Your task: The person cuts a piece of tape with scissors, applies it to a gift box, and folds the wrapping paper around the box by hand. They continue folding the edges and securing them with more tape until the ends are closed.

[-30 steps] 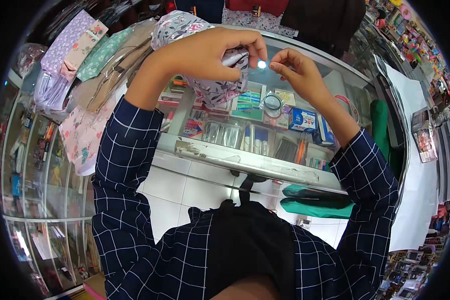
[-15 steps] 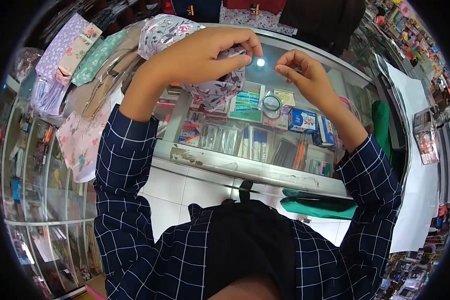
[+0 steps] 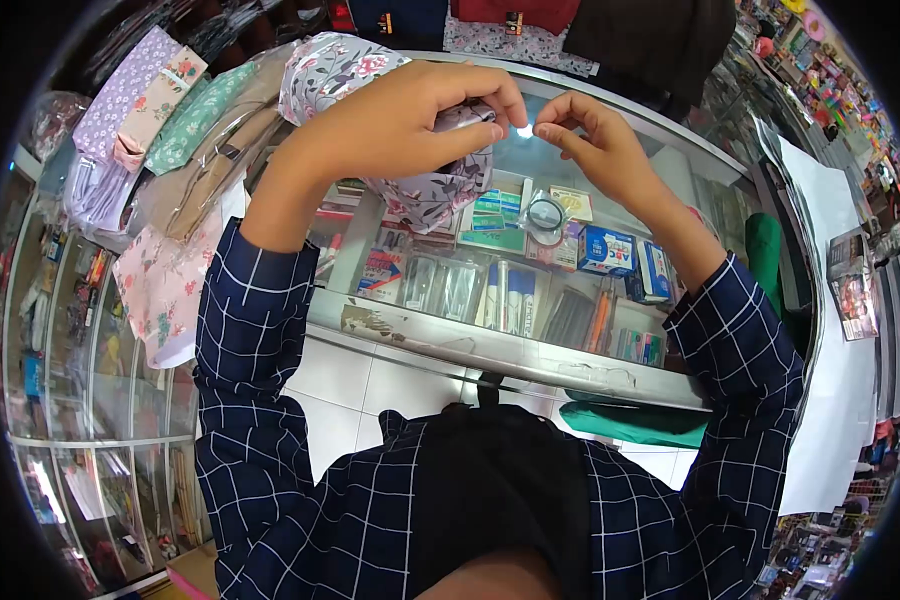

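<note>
My left hand (image 3: 395, 115) is arched over a grey floral cloth (image 3: 435, 195), which shows below it and through the gap between thumb and fingers. Thumb and forefinger are curved and a little apart; the other fingers are partly hidden. Close by on the right, my right hand (image 3: 602, 142) has its fingers curled, thumb and forefinger tips pinched together. Whatever lies in that pinch is too small to make out. Both hands' fingertips are near each other, slightly apart, above the glass display case (image 3: 450, 335). A clear roll of tape (image 3: 546, 216) lies below them.
Inside the case are blue-and-white boxes (image 3: 607, 250), markers (image 3: 510, 300) and other stationery. Wrapped floral cloths (image 3: 130, 95) are piled at left. Dark garments (image 3: 630, 45) lie along the far edge. White paper sheets (image 3: 820, 420) hang at right, near a green roll (image 3: 763, 255).
My right hand has moved left, toward my left hand, so the fingertips are closer together. My left hand has shifted only slightly. The cloth stays in about the same place.
</note>
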Motion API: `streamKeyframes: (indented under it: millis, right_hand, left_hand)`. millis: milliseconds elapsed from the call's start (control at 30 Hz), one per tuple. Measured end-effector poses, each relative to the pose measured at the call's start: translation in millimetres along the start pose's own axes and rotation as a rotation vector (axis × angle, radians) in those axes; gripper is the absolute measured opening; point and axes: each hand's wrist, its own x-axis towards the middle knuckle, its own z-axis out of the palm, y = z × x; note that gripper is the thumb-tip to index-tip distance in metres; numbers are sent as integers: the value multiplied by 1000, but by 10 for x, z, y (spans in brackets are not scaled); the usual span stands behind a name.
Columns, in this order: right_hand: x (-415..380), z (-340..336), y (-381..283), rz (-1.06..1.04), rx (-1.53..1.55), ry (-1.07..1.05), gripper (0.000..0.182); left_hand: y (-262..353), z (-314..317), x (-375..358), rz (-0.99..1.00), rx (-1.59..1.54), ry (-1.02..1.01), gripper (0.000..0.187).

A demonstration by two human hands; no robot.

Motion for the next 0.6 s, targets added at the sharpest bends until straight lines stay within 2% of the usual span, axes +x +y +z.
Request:
streamKeyframes:
  millis: [200,233,333,367,600]
  right_hand:
    - [149,37,-14,3,47,-94,14]
    - [186,27,-10,68,126,-148,20]
    - [264,5,27,-19,176,-275,32]
    - [299,-9,29,49,164,-301,44]
    - [443,136,122,-24,224,-326,51]
  left_hand:
    - [11,3,2,-43,-118,20,19]
    - [-24,14,-1,-17,-149,45,22]
    - [-45,21,-30,65,-142,126,25]
    - [-68,21,-30,80,-162,130,26]
    - [-23,10,-20,-1,-173,119,28]
